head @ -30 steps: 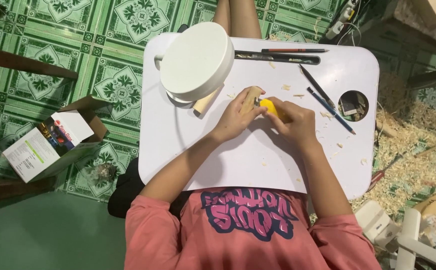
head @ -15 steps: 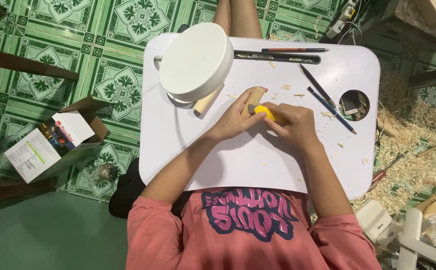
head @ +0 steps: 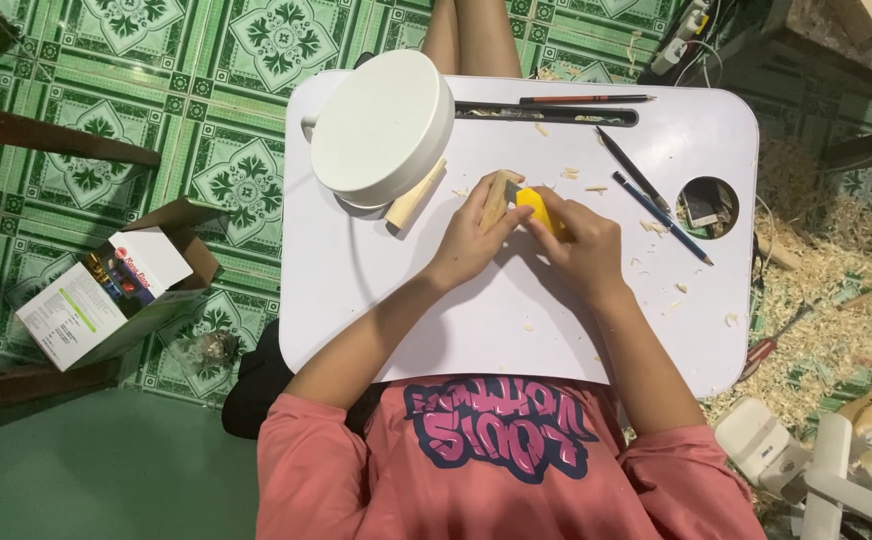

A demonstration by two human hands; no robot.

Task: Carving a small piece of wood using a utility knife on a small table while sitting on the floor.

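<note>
Head view shows our left hand [head: 473, 240] gripping the small wood block [head: 497, 199] on the white desk [head: 516, 300] while our right hand [head: 578, 243] grips the yellow-handled knife [head: 537, 208]; a slip could cut the left fingers.

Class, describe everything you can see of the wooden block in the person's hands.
The wooden block is small, pale and looks like raw light wood with flat faces. It stands tilted on the white table, near the round white lamp. The left hand grips it from below; the right hand presses a yellow tool against its side. Pale shavings lie scattered nearby.
</note>
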